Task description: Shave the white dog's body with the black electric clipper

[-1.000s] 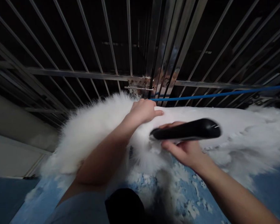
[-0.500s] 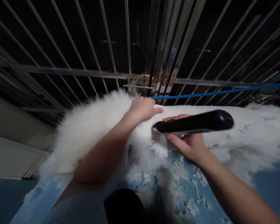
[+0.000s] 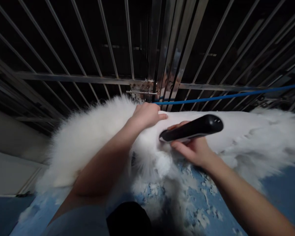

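Note:
A white, long-haired dog (image 3: 78, 137) stretches across the middle of the view, its head not clearly visible. Along its back runs a close-shorn patch (image 3: 236, 121). My left hand (image 3: 147, 114) grips the dog's body from above, thumb pointing right, the other fingers curled over the far side and partly hidden. In my right hand (image 3: 191, 147) is a black hair clipper (image 3: 194, 126), held between thumb and fingers. The clipper's head presses into the fur just below and right of my left hand. Loose clumps of fur (image 3: 162, 165) hang under the blade.
Behind the dog stand metal cage bars (image 3: 108, 42) with a latch (image 3: 142, 91). A blue cord (image 3: 223, 97) runs from near my left hand to the right edge. Cut fur litters the blue surface (image 3: 282, 186) below. A dark rounded shape (image 3: 129, 219) shows at the bottom.
The clipper has shifted slightly left, its rear end swinging nearer and to the left. My left hand keeps its hold on the dog. The whole view has shifted a little.

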The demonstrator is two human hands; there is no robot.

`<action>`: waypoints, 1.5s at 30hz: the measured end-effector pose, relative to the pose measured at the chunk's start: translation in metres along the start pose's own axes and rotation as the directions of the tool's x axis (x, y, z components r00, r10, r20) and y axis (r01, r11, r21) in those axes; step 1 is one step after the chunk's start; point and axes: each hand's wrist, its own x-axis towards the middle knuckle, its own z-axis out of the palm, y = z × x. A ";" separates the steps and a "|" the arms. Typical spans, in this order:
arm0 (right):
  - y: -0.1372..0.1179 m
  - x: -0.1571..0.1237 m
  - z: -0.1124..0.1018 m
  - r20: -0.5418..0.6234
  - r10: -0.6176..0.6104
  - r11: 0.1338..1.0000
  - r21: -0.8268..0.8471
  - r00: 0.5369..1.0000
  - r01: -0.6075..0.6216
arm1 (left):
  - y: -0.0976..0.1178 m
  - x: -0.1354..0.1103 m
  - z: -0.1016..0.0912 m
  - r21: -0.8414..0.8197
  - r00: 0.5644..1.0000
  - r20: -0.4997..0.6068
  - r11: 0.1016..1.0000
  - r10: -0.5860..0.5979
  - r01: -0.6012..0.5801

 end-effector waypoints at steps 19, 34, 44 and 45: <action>0.013 -0.048 0.017 0.009 -0.225 0.971 -0.084 0.974 0.225 | 0.003 -0.006 0.002 0.008 0.979 -0.106 0.985 0.172 -0.172; 0.007 -0.055 0.018 -0.168 0.001 0.988 0.151 0.986 0.025 | 0.020 -0.002 0.010 0.084 0.953 0.072 0.951 0.293 -0.299; -0.002 -0.059 0.036 -0.086 0.079 0.993 0.097 0.993 -0.071 | 0.025 0.004 0.012 0.100 0.971 0.090 0.968 0.222 -0.231; -0.001 -0.060 0.034 -0.106 0.068 0.992 0.113 0.992 -0.056 | 0.025 0.005 0.013 0.094 0.972 0.088 0.969 0.219 -0.227</action>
